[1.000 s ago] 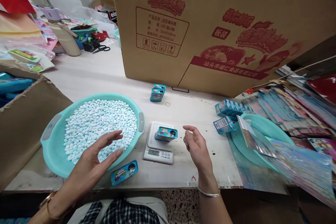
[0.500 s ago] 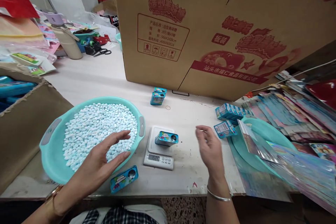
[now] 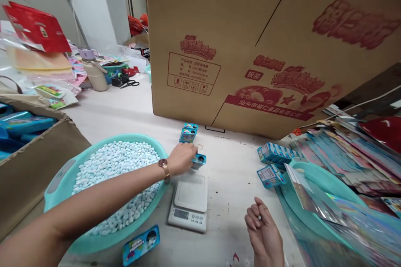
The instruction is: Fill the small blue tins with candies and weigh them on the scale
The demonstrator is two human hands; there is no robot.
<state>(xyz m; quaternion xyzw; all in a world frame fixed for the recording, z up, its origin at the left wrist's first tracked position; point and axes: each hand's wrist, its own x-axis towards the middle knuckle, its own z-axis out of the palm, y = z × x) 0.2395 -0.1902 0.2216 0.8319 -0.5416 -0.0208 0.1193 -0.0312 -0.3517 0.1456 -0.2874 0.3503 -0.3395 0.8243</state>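
Blue tin (image 3: 200, 161) is just beyond the white scale (image 3: 191, 192), its left end clamped in the left hand (image 3: 183, 158). It looks stiff, smooth and rather light, so it could slip; its long sides seem best for holding. Right hand (image 3: 263, 229) curls around a small pale candy (image 3: 260, 217).

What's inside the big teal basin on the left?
Small pale candies lie heaped in the teal basin. The left forearm hides a band of them; the candies cover the basin's bottom.

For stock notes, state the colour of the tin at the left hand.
The tin is blue, partly hidden by the left hand; see the head view.
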